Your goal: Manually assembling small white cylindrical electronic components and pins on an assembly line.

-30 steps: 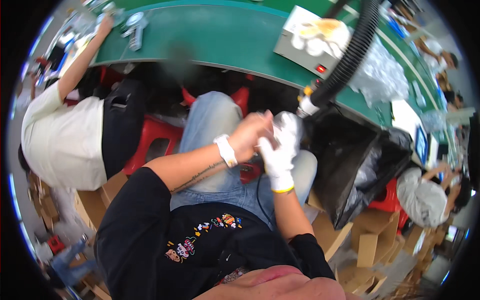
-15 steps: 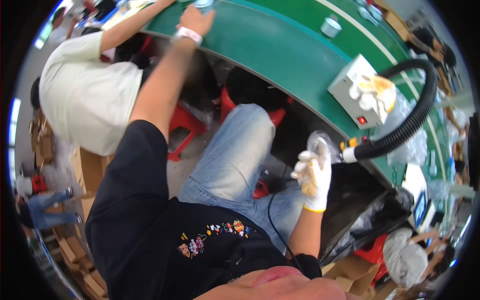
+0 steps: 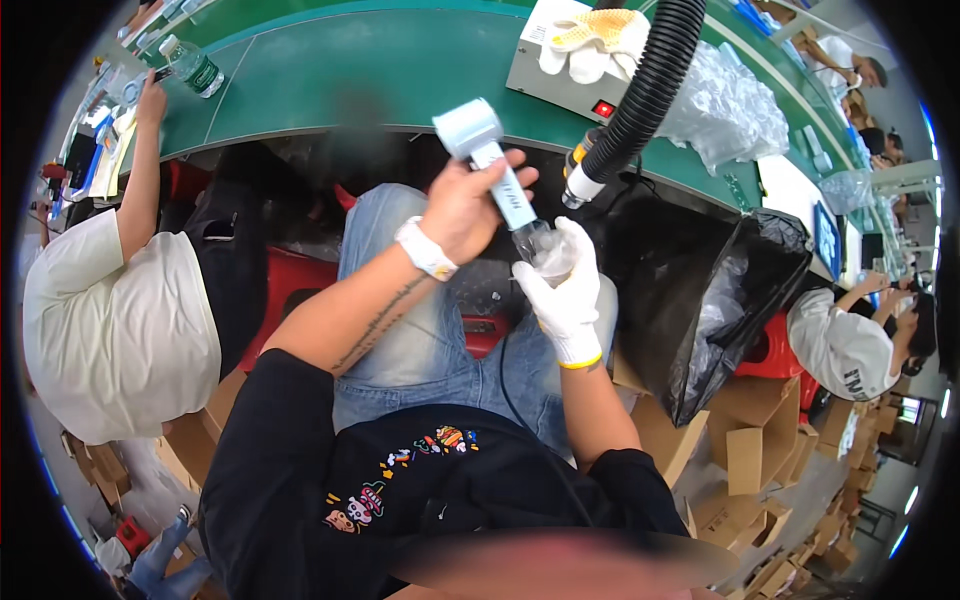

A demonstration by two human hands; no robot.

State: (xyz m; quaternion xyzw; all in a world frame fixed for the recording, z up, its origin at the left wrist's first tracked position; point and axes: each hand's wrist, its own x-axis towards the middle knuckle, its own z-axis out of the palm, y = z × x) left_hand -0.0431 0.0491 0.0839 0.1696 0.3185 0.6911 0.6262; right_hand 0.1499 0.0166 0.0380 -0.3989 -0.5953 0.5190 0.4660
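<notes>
My bare left hand (image 3: 468,208) is closed around the handle of a light-blue handheld fan (image 3: 470,128) with a drum-shaped head. Its head points up and away from me, and the handle slants down to the right. In a white glove with a yellow hem, my right hand (image 3: 570,300) grips a clear, crinkled plastic sleeve (image 3: 550,252). The sleeve meets the lower end of the handle; whether the handle is inside it I cannot tell. Just above my right hand hangs the white nozzle (image 3: 580,188) of a black ribbed hose (image 3: 650,90).
Across the front runs a green workbench (image 3: 320,75). On it stand a grey box (image 3: 530,75) with a red switch, a glove (image 3: 595,40) on top, a heap of clear bags (image 3: 725,105) and a water bottle (image 3: 195,68). A black bag (image 3: 665,290) hangs at right; a co-worker (image 3: 125,320) sits at left.
My left hand has come back from the far bench edge to my lap with the fan. My right hand has moved away from the nozzle, still with the plastic. The whole view has turned.
</notes>
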